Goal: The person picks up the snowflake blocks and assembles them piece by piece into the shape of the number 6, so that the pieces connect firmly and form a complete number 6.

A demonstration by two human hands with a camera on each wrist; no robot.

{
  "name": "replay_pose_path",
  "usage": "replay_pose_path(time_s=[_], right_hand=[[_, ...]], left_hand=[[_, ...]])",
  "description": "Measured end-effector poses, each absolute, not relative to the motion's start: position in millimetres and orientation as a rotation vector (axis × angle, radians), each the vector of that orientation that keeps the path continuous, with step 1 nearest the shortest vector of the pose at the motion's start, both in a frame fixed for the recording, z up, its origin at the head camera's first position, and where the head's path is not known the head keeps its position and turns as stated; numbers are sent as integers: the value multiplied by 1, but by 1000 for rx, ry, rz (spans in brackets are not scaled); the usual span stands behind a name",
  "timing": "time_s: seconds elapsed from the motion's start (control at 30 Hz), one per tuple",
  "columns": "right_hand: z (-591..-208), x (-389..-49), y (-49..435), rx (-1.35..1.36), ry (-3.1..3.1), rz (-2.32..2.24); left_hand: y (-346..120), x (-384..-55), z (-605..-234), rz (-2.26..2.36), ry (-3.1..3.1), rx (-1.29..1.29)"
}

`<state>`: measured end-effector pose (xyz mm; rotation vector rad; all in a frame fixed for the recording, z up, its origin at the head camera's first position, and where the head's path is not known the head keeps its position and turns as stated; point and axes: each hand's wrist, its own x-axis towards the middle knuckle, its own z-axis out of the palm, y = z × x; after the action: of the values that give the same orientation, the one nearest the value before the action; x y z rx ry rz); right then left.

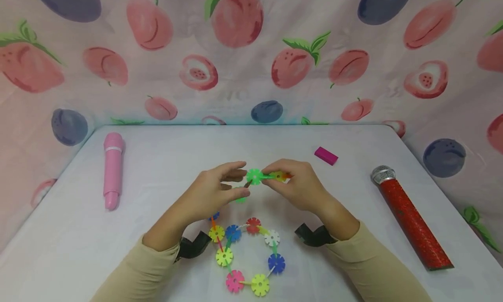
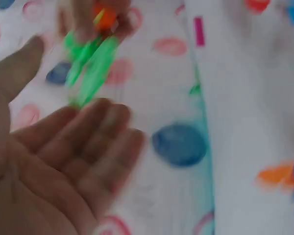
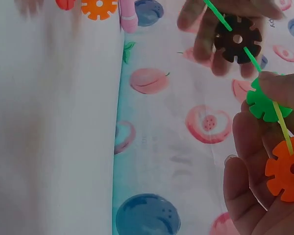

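My right hand (image 1: 300, 182) pinches a green notched plastic disc (image 3: 264, 105) between thumb and fingers. This disc belongs to a linked chain, with an orange disc (image 3: 284, 171) over the fingers and a dark disc (image 3: 237, 40) further along. Another green disc (image 1: 254, 176) faces up between the two hands. My left hand (image 1: 214, 186) is beside the chain's other end, its fingers extended and the palm bare in the left wrist view. Whether its fingertips touch the chain is unclear. Below the hands, linked discs form a ring on the table, including a pink disc (image 1: 235, 281).
A pink toy microphone (image 1: 113, 171) lies at the left of the white table (image 1: 157, 153). To the right are a magenta block (image 1: 326, 156) and a red microphone (image 1: 414, 219) with a silver head. A fruit-printed cloth (image 1: 235, 88) hangs behind.
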<state>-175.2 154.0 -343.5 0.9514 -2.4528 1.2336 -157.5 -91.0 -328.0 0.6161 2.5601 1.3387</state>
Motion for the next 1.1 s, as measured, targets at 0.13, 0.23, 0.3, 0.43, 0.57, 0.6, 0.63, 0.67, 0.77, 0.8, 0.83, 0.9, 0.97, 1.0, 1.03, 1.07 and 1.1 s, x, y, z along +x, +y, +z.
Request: replay_pose_path(time_s=[0.13, 0.23, 0.3, 0.43, 0.57, 0.6, 0.63, 0.67, 0.77, 0.8, 0.83, 0.9, 0.97, 1.0, 1.03, 1.07, 1.1], right_hand=[[-343, -176, 156, 880, -2486, 1261], [-343, -177, 158, 834, -2508, 1272], [-344, -177, 159, 811, -2523, 1278], [-344, -178, 159, 779, -2544, 1287], [-346, -179, 160, 760, -2552, 1294], [-346, -179, 160, 757, -2552, 1296], [-346, -180, 160, 756, -2551, 1298], [-347, -180, 160, 756, -2549, 1301], [-347, -181, 160, 753, -2546, 1311], [-347, -181, 160, 750, -2547, 1310], [-346, -181, 160, 746, -2548, 1308], [-346, -181, 161, 741, -2553, 1304], [-346, -181, 162, 732, -2557, 1300], [-346, -182, 163, 725, -2559, 1300], [-346, -182, 163, 718, -2560, 1304], [-346, -182, 164, 713, -2558, 1305], [-346, -183, 164, 703, -2555, 1307]], left_hand=[[-110, -163, -322, 1024, 2620, 497], [-118, -168, -323, 837, 2599, 428], [-120, -172, -327, 786, 2569, 394], [-122, -176, -337, 731, 2553, 343], [-124, -178, -345, 676, 2553, 316], [-124, -178, -347, 676, 2551, 315], [-125, -178, -349, 679, 2549, 324], [-125, -179, -351, 687, 2546, 326], [-125, -180, -355, 748, 2519, 340], [-124, -180, -356, 773, 2507, 342], [-124, -181, -357, 794, 2497, 345], [-123, -182, -359, 843, 2474, 345], [-123, -183, -361, 894, 2462, 353], [-122, -184, -362, 922, 2460, 362], [-122, -185, -363, 951, 2460, 368], [-122, -185, -363, 981, 2462, 381], [-121, -186, -363, 1017, 2466, 391]])
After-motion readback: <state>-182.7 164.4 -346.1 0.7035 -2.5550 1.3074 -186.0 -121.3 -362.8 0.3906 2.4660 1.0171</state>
